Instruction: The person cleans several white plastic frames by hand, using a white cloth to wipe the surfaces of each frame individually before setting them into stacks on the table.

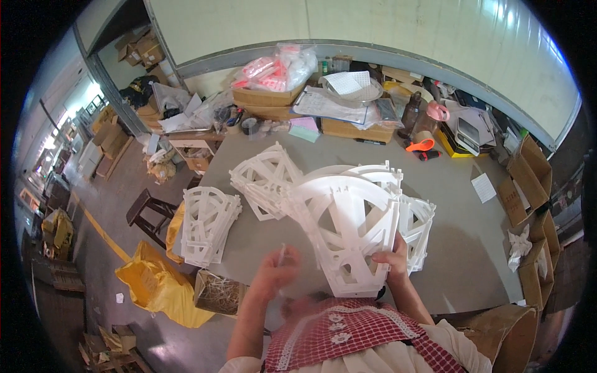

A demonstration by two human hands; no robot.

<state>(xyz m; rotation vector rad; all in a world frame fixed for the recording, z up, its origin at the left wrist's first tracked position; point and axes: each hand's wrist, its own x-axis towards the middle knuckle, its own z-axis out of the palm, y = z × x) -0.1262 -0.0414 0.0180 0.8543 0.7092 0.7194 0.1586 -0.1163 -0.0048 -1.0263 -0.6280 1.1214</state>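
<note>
A white plastic fan-shaped frame [344,224] with cut-out windows stands tilted in front of me, its narrow end toward my apron. My right hand [395,258] grips its lower right side, the thumb over the front face. To its left, my left hand [278,271] is raised over the table edge, apart from the frame and partly blurred. Its fingers are pinched around a thin pale sliver that is too small to name. Similar white frames lie in a stack [210,225] at the left table edge, a pile [264,179] farther back, and another stack [418,229] partly hidden behind the held frame.
The grey table [463,248] carries orange-handled scissors [420,145], a clipboard [329,105] and a brown bottle [411,112] at the back. Cardboard boxes [528,180] line the right edge. Left of the table are a box of scraps [217,292], a yellow bag [163,287] and a dark stool [149,211].
</note>
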